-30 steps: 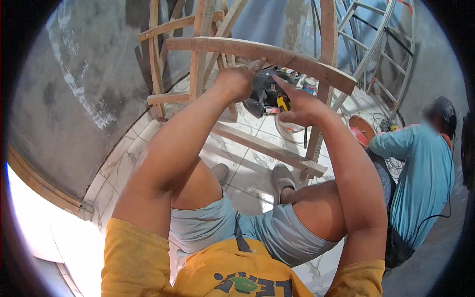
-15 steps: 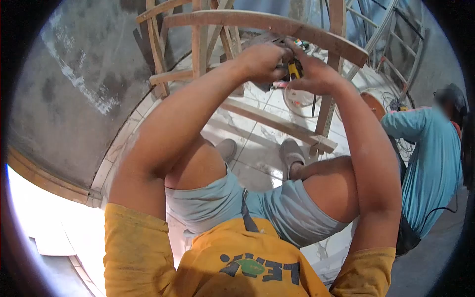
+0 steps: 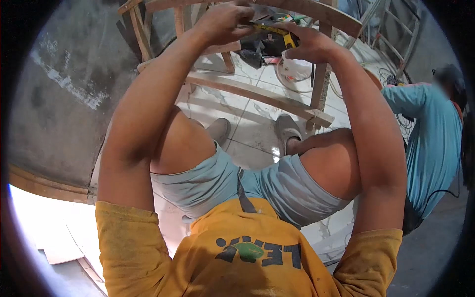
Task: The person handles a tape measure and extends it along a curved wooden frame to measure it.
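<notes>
A yellow and black tape measure (image 3: 289, 39) sits in my right hand (image 3: 314, 43), thumb below it and fingers above. Its yellow blade (image 3: 269, 28) stretches left from the case to my left hand (image 3: 225, 22), whose fingers are pinched at the blade's end. Both hands are just in front of the curved top rail (image 3: 316, 14) of a wooden frame. Whether the blade touches the wood, I cannot tell. Below the hands runs the frame's lower rail (image 3: 257, 94).
A white bucket (image 3: 296, 69) and a dark bag (image 3: 256, 55) stand behind the frame. A metal ladder (image 3: 401, 44) leans at the back right. To my right, a person in a teal shirt (image 3: 430, 138) is close by. A grey wall (image 3: 54, 114) rises on the left.
My hands have moved apart, the left one to the left and up, and a length of blade now shows between them. The view has shifted slightly, so the frame appears higher.
</notes>
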Motion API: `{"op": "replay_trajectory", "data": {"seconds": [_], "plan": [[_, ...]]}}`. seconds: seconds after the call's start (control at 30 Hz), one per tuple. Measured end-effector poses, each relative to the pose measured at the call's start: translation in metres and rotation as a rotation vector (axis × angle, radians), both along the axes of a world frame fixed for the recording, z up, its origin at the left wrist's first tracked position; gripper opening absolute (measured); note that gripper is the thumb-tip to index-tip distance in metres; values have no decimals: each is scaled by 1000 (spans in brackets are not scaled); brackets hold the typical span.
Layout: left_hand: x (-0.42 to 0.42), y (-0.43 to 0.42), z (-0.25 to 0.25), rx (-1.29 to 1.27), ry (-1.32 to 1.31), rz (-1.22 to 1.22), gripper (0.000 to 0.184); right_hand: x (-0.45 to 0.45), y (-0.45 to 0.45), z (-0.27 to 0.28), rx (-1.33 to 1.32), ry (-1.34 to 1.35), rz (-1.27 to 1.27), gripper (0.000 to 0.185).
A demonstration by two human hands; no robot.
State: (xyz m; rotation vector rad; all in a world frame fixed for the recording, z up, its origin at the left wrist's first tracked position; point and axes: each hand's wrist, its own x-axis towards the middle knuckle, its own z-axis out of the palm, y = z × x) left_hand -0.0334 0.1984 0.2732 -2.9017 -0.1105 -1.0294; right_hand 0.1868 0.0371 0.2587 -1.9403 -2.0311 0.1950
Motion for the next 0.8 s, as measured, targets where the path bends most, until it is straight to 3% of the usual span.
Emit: {"op": "replay_trajectory", "data": {"seconds": [0.07, 0.13, 0.2, 0.23, 0.27, 0.37, 0.6, 0.8], "plan": [[-1, 11, -7, 219, 12, 141, 30, 5, 3, 0, -23, 29, 20, 86], [-1, 17, -5, 226, 41, 180, 28, 15, 12, -9, 154, -72, 95, 82], [-3, 10, -13, 157, 25, 223, 33, 9, 7, -9, -1, 100, 52, 79], [-3, 9, -15, 129, 115, 198, 56, 6, 8, -4, -6, -26, 45, 80], [0, 7, -18, 123, 116, 203, 56, 4, 7, -3, -12, -26, 51, 80], [10, -14, -23, 90, 290, 260, 94, 0, 7, -1, -24, -82, 37, 78], [33, -34, -31, 144, 215, 315, 95, -18, 4, 1, 2, -173, 10, 76], [42, -40, -26, 156, 154, 323, 65, -28, 11, 1, -17, -175, 50, 69]]}}
